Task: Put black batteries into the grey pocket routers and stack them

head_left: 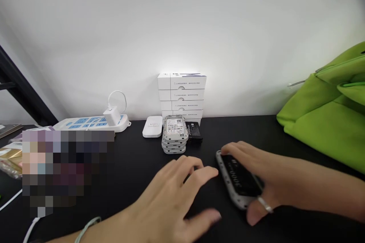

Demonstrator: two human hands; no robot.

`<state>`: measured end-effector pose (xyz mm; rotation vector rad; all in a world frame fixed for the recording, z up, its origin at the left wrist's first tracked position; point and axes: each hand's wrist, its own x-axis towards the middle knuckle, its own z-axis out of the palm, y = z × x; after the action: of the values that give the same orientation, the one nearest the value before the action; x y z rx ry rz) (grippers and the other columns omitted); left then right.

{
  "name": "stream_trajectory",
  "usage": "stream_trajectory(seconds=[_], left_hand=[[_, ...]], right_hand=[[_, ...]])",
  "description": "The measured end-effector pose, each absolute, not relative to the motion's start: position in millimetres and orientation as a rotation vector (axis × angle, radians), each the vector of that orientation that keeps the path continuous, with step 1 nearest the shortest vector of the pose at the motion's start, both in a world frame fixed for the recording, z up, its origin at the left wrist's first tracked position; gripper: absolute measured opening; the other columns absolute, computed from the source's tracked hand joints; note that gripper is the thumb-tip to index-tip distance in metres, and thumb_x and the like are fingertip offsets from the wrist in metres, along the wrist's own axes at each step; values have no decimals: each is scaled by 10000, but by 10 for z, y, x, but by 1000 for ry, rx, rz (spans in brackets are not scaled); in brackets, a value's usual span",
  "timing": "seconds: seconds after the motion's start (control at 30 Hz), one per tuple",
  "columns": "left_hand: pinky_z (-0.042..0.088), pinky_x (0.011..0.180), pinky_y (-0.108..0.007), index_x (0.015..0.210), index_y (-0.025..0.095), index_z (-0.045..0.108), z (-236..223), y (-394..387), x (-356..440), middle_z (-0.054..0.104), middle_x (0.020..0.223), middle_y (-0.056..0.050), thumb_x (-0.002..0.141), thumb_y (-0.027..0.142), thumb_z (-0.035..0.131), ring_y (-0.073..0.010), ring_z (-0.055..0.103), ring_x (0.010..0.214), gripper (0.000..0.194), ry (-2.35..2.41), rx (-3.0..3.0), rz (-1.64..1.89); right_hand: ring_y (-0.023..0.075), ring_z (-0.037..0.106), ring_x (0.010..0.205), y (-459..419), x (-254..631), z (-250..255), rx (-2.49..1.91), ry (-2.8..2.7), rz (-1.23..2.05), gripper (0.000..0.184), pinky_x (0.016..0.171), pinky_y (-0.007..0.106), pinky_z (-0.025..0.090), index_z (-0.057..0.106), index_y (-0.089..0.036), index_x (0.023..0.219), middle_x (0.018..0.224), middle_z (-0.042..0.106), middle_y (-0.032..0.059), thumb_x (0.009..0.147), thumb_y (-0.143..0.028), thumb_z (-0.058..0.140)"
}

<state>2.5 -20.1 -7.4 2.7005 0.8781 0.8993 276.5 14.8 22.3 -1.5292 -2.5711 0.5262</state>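
Note:
My right hand (258, 176) grips a small grey device (238, 182) with a black battery showing in its open back, fingers over its top and thumb below it, on the black table (137, 159). My left hand (176, 191) hovers just left of the device, fingers stretched out and apart, holding nothing. Beyond them stands a stack of several similar grey devices (174, 134) with a loose black battery (194, 131) beside it.
A pile of white boxes (182, 95) stands against the wall, a white cover (152, 126) to its left. A white power strip (91, 123) with a charger lies at back left. A green bag (327, 117) fills the right side. A blurred patch hides the left.

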Motion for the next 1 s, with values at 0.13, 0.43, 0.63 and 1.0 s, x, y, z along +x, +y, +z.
stream_trajectory(seconds=[0.13, 0.43, 0.63, 1.0], left_hand=[[553, 888, -542, 1413, 323, 161, -188, -261, 73, 369, 1410, -174, 598, 540, 848, -383, 526, 1207, 1088, 1032, 2503, 877], [588, 788, -470, 1416, 349, 173, -127, -190, 42, 524, 1257, -89, 570, 442, 855, -302, 634, 989, 1091, 979, 2369, 774], [517, 915, -555, 1415, 333, 112, -150, -227, 61, 436, 1364, -131, 530, 432, 873, -372, 542, 1169, 1172, 1008, 2511, 1038], [399, 1015, -555, 1428, 248, 228, -21, 55, -26, 387, 1401, -142, 742, 447, 742, -354, 405, 1260, 880, 1443, 2426, 1394]], right_hand=[[293, 568, 1005, 61, 2267, 262, -1209, -2549, 838, 710, 847, 394, 494, 574, -237, 1108, 1054, 584, 45, 568, -650, 780], [189, 508, 826, 43, 2064, 193, -1348, -2249, 992, 495, 714, 330, 486, 477, -238, 853, 955, 467, -6, 629, -522, 815], [188, 542, 899, -204, 2076, 339, -1052, -2175, 859, 435, 775, 312, 501, 386, -261, 808, 988, 505, -12, 680, -279, 801], [161, 634, 623, 275, 2206, 456, -1033, -1479, 1110, 556, 565, 281, 505, 333, -281, 1015, 764, 685, -44, 717, -375, 793]])
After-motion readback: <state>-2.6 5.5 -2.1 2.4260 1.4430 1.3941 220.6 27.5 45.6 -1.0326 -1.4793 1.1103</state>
